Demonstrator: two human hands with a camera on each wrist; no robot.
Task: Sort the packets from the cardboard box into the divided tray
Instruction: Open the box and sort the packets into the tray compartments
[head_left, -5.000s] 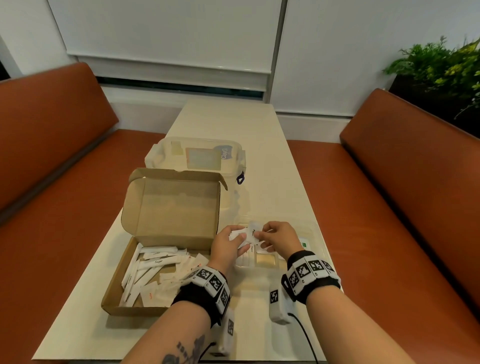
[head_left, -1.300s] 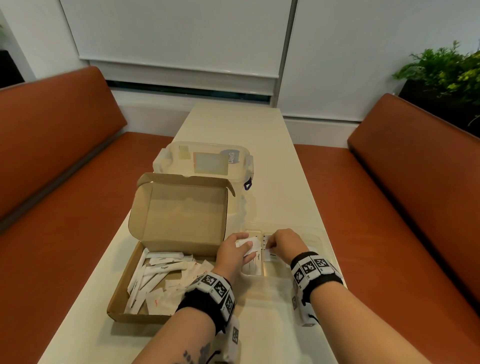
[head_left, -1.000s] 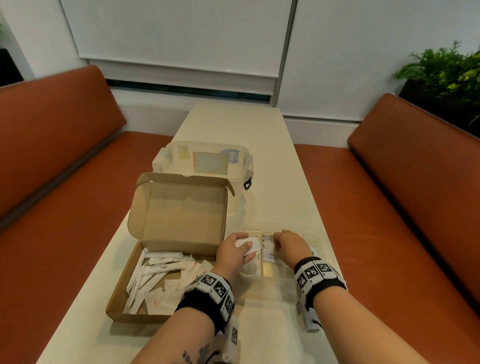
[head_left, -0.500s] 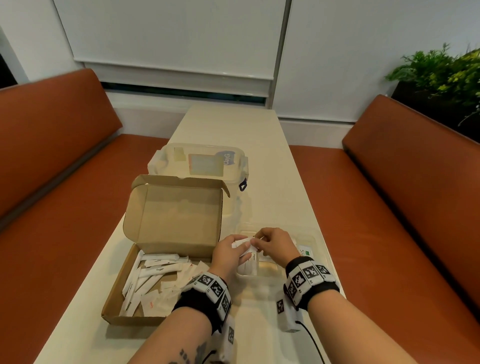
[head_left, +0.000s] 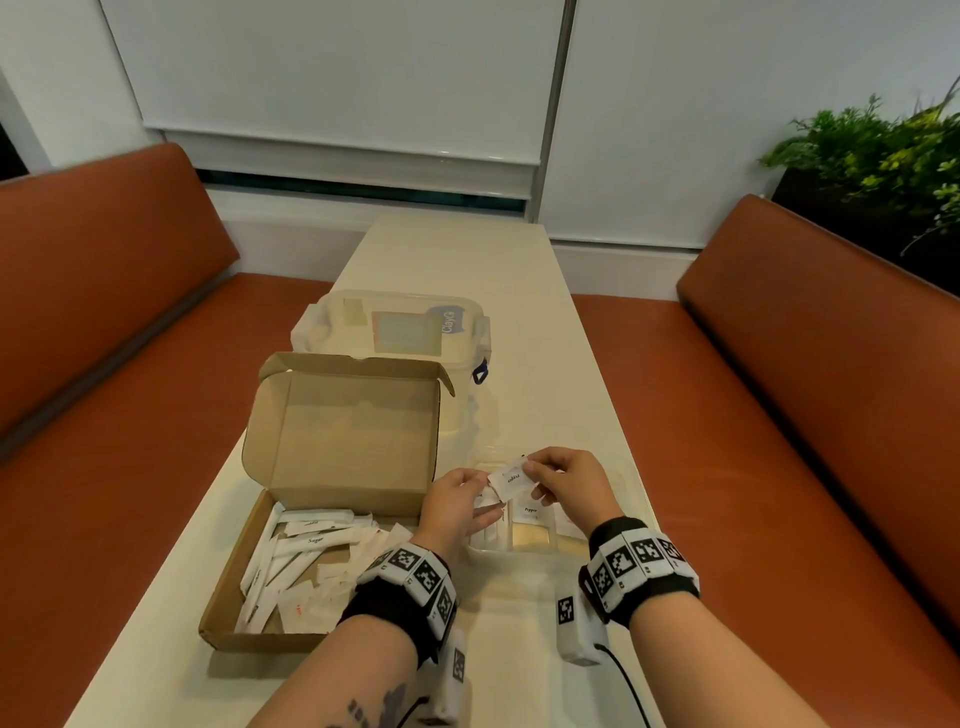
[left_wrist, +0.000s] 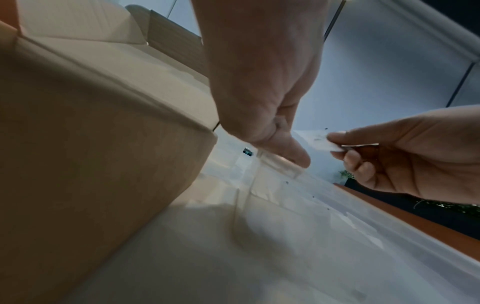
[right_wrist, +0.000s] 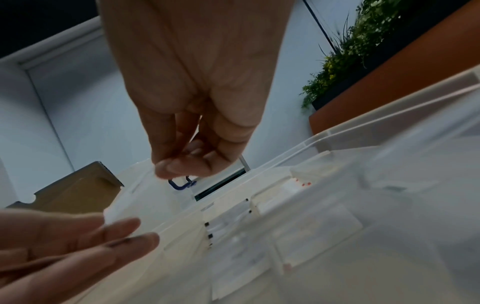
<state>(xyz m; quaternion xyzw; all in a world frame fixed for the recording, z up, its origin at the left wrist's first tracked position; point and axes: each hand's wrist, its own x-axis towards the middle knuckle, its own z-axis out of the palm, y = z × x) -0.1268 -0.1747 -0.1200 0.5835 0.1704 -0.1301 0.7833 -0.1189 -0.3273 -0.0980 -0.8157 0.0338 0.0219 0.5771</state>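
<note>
Pinching one small white packet (head_left: 511, 480) by its far corner, the right hand (head_left: 566, 486) lifts it just above the divided tray (head_left: 530, 548), thumb and forefinger closed on the paper and the other fingers curled beneath. The packet is flat, roughly square, with "Pepper" printed in black. The left hand (head_left: 457, 501) grips a further few white packets (head_left: 485, 500) between its thumb and loosely bent fingers, just beside the lifted one. The tray is clear plastic and sits near the table's (head_left: 457, 260) right edge, with a "Pepper" packet already lying in a middle compartment. Left of it, the cardboard box (head_left: 332, 493) stands open, lid upright, holding long sugar sticks and square sachets in a loose heap. Behind the box a lidded clear container (head_left: 395, 332) rests mid-table. Both hands cover the tray's far compartments.
</note>
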